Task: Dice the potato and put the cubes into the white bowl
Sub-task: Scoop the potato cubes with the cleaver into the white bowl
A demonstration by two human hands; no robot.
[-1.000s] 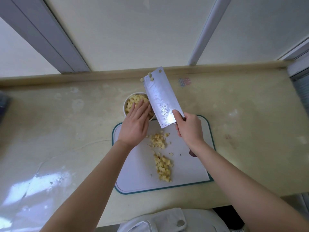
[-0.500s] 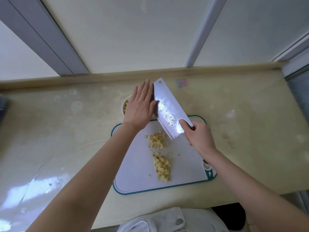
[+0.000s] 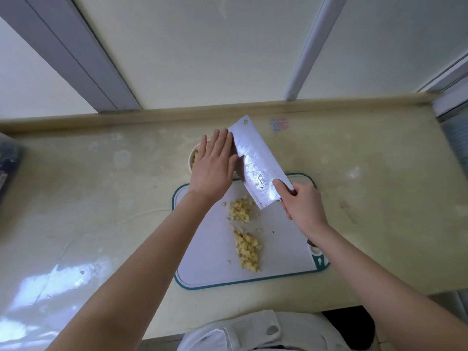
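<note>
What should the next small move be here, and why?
Probably lower the cleaver to the cutting board and scoop up more potato cubes. The left hand lies flat alongside it over the white bowl, its visible face is bare, and two piles lie on the board.

Your beige countertop (image 3: 379,198) carries a colourful sticker (image 3: 278,124) near its back edge and a dark object (image 3: 7,168) at its left end.

White garment (image 3: 243,334) — grey button (image 3: 272,330) on it.
</note>
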